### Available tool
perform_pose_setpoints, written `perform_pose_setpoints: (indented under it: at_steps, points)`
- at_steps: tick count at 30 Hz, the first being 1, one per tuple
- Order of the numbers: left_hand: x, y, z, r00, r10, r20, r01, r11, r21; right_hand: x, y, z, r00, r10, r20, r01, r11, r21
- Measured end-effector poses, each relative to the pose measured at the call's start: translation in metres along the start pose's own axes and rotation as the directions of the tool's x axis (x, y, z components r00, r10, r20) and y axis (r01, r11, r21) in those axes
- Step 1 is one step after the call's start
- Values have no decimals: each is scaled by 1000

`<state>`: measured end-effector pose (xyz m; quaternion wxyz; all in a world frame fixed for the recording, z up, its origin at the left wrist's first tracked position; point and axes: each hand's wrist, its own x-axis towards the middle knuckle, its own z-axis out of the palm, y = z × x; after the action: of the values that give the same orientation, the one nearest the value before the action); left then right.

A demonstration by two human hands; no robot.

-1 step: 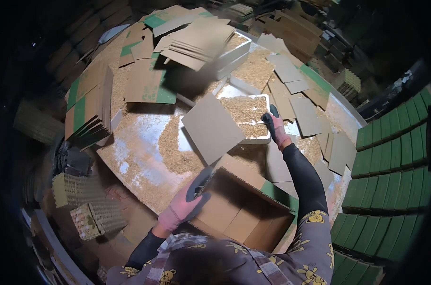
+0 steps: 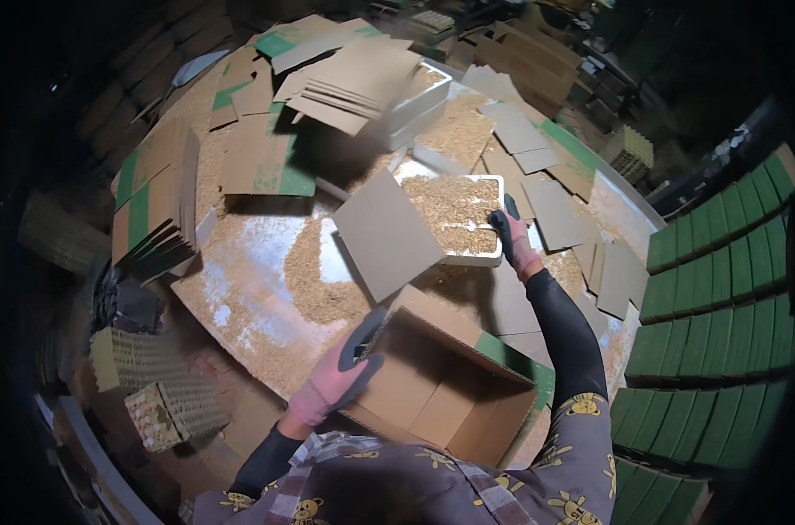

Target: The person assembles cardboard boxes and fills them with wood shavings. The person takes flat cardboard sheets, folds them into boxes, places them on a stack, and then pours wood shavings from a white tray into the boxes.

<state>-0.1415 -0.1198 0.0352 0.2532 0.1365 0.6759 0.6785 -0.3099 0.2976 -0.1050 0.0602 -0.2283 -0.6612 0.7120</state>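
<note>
An open cardboard box [image 2: 432,389] with a green band stands tilted close to my body. My left hand [image 2: 341,378], in a pink and dark grey glove, is at its left wall, thumb on the inner side and fingers along the outside. My right hand [image 2: 513,236], gloved alike, is closed at the right rim of a white foam box [image 2: 500,197] filled with golden husk-like bits. Dark fingertips hide what it holds; a thin pale strip lies across the husks beside them. A square grey cardboard sheet [image 2: 389,234] leans against the foam box's left side.
Loose husks cover much of the table [image 2: 240,271]. Folded cartons [image 2: 157,192] stand at the left, and cardboard sheets [image 2: 354,83] lie on another foam box [image 2: 419,114]. Green-topped boxes [image 2: 704,280] line the right. Egg trays [image 2: 157,416] sit low at left.
The whole view has shifted slightly, with the table's far side moving a little left. Both hands keep their places at the cardboard box and the foam box.
</note>
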Motion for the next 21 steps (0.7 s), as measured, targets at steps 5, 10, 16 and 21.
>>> perform_pose_setpoints:
  at_steps: [5,10,16,21]
  points:
    - [22,1,4,993,53,105,-40,992,-120,-124,-92,-128,813,-580,57,538,710,-454]
    - [72,1,37,982,-47,185,87,973,-212,-305,-194,-96,968,235,83,-231,719,655]
    - [107,-2,35,971,-100,218,186,890,-417,-381,-128,-64,954,297,-38,-181,673,717]
    - [103,-17,14,947,81,312,-87,996,5,-360,-111,-89,938,319,-139,-240,882,407]
